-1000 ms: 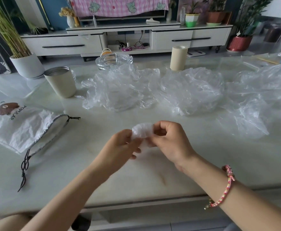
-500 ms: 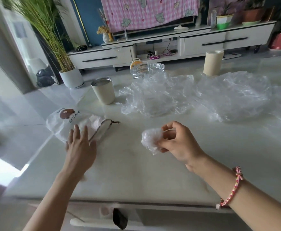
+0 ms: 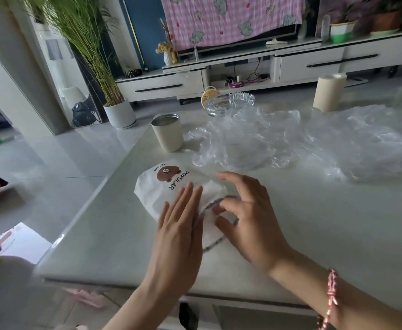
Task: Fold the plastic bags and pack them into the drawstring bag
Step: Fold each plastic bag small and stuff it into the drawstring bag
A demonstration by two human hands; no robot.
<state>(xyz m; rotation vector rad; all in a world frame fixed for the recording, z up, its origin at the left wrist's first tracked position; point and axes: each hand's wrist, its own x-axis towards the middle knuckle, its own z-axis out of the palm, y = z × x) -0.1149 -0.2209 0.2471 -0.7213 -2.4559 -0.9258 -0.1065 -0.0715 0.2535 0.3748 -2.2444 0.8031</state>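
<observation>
The white drawstring bag (image 3: 162,186), printed with a brown bear and "POPULAR", lies on the table's left part with its mouth towards me. My left hand (image 3: 178,234) rests flat on it, fingers straight and holding nothing. My right hand (image 3: 247,222) is at the bag's mouth, its thumb and curled fingers pinching a small white wad, the folded plastic bag (image 3: 209,214); motion blur hides most of it. The dark cord (image 3: 213,244) trails under my hands. Loose clear plastic bags (image 3: 243,141) lie crumpled behind, with more to the right (image 3: 362,144).
A beige cup (image 3: 167,132) stands just behind the drawstring bag. Further back are a glass dish (image 3: 228,102) and a beige cylinder (image 3: 328,91). The table's left edge (image 3: 95,203) runs close to the bag, with floor beyond it.
My view has swung left. My left hand let go of the folded bag and went onto the drawstring bag. My right hand carried the folded bag to the drawstring bag's mouth.
</observation>
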